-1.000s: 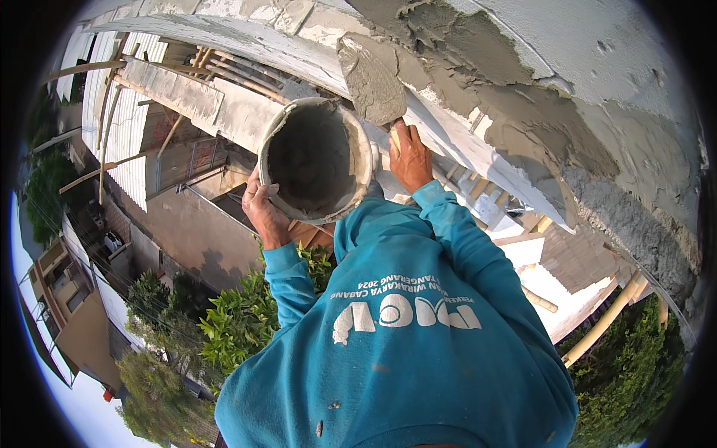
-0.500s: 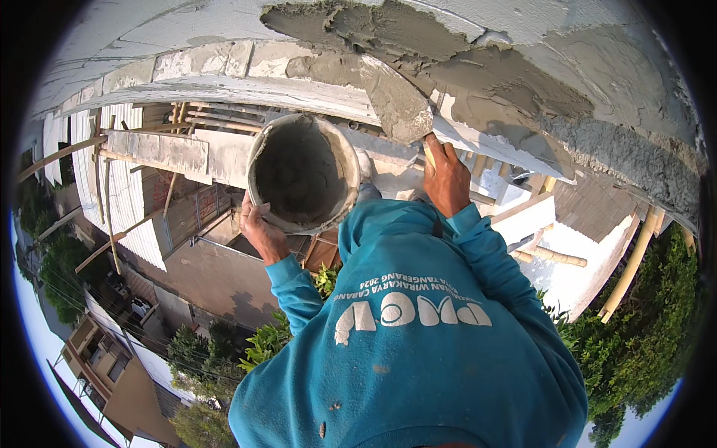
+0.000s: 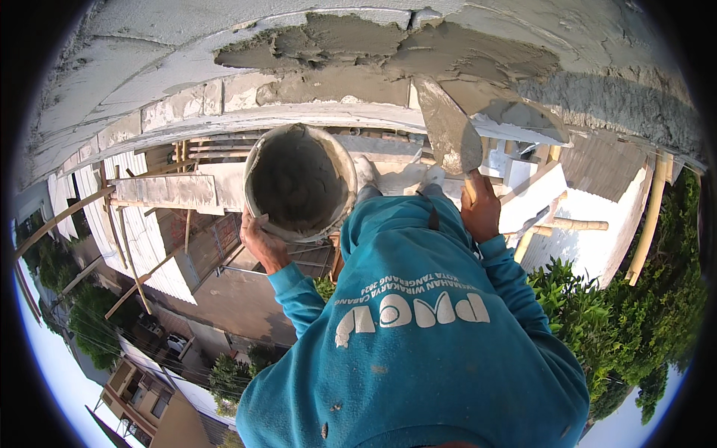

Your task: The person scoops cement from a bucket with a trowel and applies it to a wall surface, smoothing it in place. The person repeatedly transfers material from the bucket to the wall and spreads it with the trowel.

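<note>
My left hand (image 3: pixel 262 243) grips the lower left rim of a pale bucket (image 3: pixel 332 153) with wet grey mortar inside. My right hand (image 3: pixel 482 205) is closed round the wooden handle of a trowel (image 3: pixel 448 131). The trowel's mortar-smeared blade points up and left, its tip at the lower edge of the freshly plastered patch (image 3: pixel 328 41) on the light block wall (image 3: pixel 157 48). Whether the blade touches it, I cannot tell. Both my sleeves are teal.
I am high up on a narrow plank platform (image 3: pixel 160 190), my feet showing below my body. Bamboo poles (image 3: pixel 644 224) stand at both sides. Far below are corrugated roofs (image 3: pixel 142 254), trees (image 3: pixel 627 313), wires and houses.
The view has turned, so the wall lies more level across the top. My right hand and trowel have moved right and down in the picture; the bucket has shifted slightly down.
</note>
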